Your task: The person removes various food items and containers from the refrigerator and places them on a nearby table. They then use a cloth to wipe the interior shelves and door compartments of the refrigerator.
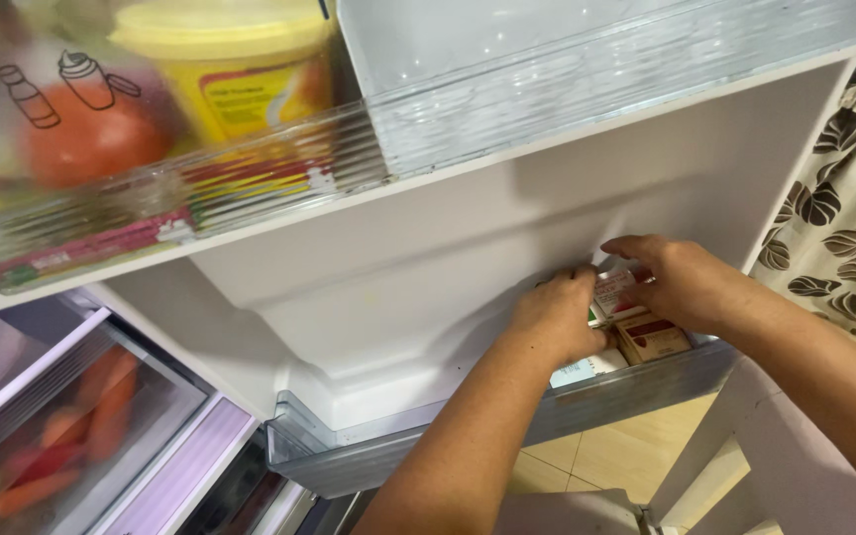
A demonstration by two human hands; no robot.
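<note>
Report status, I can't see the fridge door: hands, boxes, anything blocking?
Left hand and right hand both on small boxes in lower door bin. Nothing blocking.

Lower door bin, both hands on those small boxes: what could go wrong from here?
1. The small boxes sit packed at the right end of the lower door bin; pulling one may drag its neighbours out over the low rail.
2. The left hand and right hand crowd one spot, so grip may be awkward.
</note>
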